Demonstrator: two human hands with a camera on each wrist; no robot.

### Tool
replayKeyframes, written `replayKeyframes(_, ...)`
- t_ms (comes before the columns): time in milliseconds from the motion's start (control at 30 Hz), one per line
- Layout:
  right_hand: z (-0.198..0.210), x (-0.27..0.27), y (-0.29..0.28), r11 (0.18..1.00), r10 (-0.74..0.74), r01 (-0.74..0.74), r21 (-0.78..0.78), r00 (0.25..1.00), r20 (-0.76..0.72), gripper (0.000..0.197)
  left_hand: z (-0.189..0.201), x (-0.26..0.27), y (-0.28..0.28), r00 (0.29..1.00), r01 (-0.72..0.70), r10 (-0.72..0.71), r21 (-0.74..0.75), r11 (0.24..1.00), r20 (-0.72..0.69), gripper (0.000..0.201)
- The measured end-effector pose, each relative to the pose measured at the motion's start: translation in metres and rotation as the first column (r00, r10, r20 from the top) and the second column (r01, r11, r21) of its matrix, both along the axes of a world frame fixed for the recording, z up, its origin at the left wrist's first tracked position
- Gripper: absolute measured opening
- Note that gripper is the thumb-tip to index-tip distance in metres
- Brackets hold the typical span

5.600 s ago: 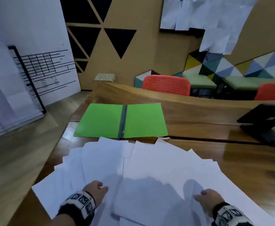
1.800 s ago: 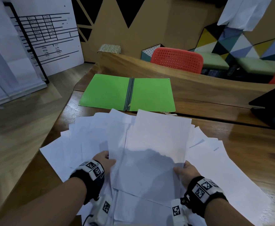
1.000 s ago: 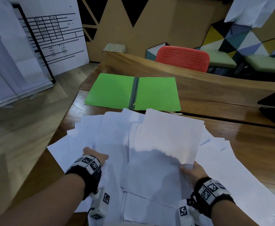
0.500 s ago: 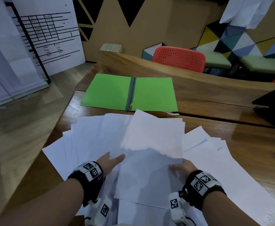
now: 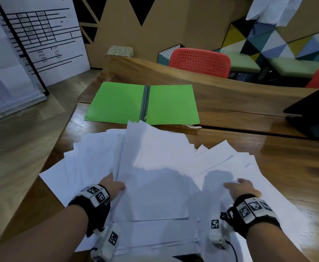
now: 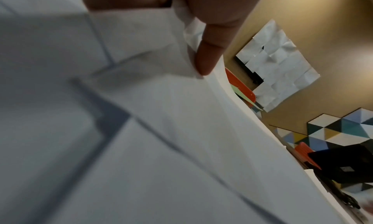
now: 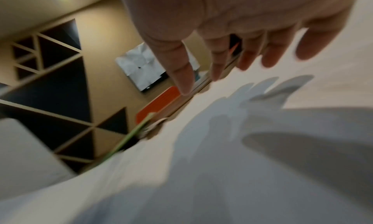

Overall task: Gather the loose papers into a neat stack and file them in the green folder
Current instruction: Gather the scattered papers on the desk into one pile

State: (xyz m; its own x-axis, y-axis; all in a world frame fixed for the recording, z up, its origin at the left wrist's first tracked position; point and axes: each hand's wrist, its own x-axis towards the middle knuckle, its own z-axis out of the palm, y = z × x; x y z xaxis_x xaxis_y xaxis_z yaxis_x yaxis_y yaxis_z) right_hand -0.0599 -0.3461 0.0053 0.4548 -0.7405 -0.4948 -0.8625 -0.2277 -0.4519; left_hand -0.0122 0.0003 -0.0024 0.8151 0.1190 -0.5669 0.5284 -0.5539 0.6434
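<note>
**Fingers gathering papers**

Fingers (image 6: 207, 56) of the left hand (image 5: 113, 186) pinch the left edge of a raised sheaf of papers (image 5: 154, 167). Right hand (image 5: 241, 188) hovers just over the sheets fanned out on the right, its fingers (image 7: 181, 74) straight and apart. Green folder (image 5: 117, 103) lies open on the wooden surface (image 5: 287, 157), just beyond the papers.

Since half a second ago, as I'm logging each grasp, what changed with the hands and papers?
The right hand let go of the gathered sheets and moved out to the right, fingers spread over the loose papers there. The left hand still grips the gathered sheets' left edge. The green folder stayed open and empty at the back.
</note>
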Motion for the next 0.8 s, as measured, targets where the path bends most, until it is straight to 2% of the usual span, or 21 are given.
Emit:
replayKeyframes(33,-0.002,-0.011,-0.015,0.993,-0.099,0.094,-0.07,0.993,-0.071,0.078,0.001,0.001,0.001,1.0,-0.013,0.013,0.009,1.0,-0.015,0.049)
replayKeyframes(100,-0.001,-0.029,-0.032,0.973,-0.222,0.211,-0.098,0.968,-0.12,0.09,0.0,0.003,0.002,0.999,-0.023,0.023,-0.011,1.0,-0.04,0.048)
replayKeyframes(167,-0.005,-0.033,-0.032,0.975,-0.221,0.218,-0.037,0.972,-0.081,0.093,-0.006,0.006,0.003,0.998,-0.022,0.021,-0.022,1.0,-0.066,0.031)
replayKeyframes(200,-0.006,-0.031,-0.029,0.982,-0.187,0.187,0.009,0.982,-0.03,0.092,-0.005,0.005,0.003,0.998,-0.031,0.029,-0.033,0.999,-0.063,0.011)
replayKeyframes(233,-0.008,-0.028,-0.026,0.986,-0.162,0.16,0.048,0.986,0.035,0.09,-0.008,0.006,0.003,0.997,-0.054,0.051,-0.056,0.997,-0.055,0.009)
replayKeyframes(267,-0.01,-0.025,-0.023,0.988,-0.144,0.139,0.069,0.986,0.084,0.089,-0.011,0.006,0.003,0.996,-0.081,0.077,-0.095,0.992,-0.047,0.016)
replayKeyframes(333,-0.009,-0.023,-0.019,0.991,-0.137,0.136,0.018,0.989,0.055,0.09,-0.01,0.002,0.002,0.994,-0.104,0.099,-0.142,0.984,-0.044,0.009)
replayKeyframes(367,-0.01,-0.025,-0.02,0.987,-0.159,0.159,-0.037,0.987,0.002,0.093,-0.013,0.0,0.002,0.994,-0.101,0.095,-0.167,0.981,-0.049,0.017)
replayKeyframes(433,-0.008,-0.031,-0.021,0.973,-0.221,0.213,-0.09,0.971,-0.093,0.097,-0.014,-0.004,0.001,0.998,-0.054,0.044,-0.204,0.977,-0.055,0.052)
replayKeyframes(467,-0.009,-0.032,-0.021,0.97,-0.239,0.23,-0.084,0.965,-0.111,0.097,-0.015,-0.005,0.001,0.999,-0.037,0.028,-0.204,0.978,-0.046,0.057)
replayKeyframes(500,-0.009,-0.03,-0.02,0.968,-0.25,0.245,-0.052,0.962,-0.107,0.096,-0.015,-0.006,0.0,0.999,-0.03,0.023,-0.185,0.982,-0.039,0.054)
replayKeyframes(567,-0.008,-0.025,-0.014,0.971,-0.229,0.232,0.053,0.971,-0.063,0.091,-0.014,-0.009,-0.001,0.999,-0.033,0.031,-0.147,0.989,-0.016,0.042)
replayKeyframes(667,-0.012,-0.019,-0.01,0.985,-0.095,0.1,0.138,0.995,-0.036,0.071,-0.013,-0.009,-0.004,0.999,-0.037,0.038,-0.12,0.992,0.006,0.041)
replayKeyframes(800,-0.002,-0.03,-0.036,1.0,-0.022,0.021,-0.004,0.998,-0.059,0.041,-0.012,-0.009,-0.007,0.999,-0.043,0.046,-0.093,0.995,0.026,0.043)
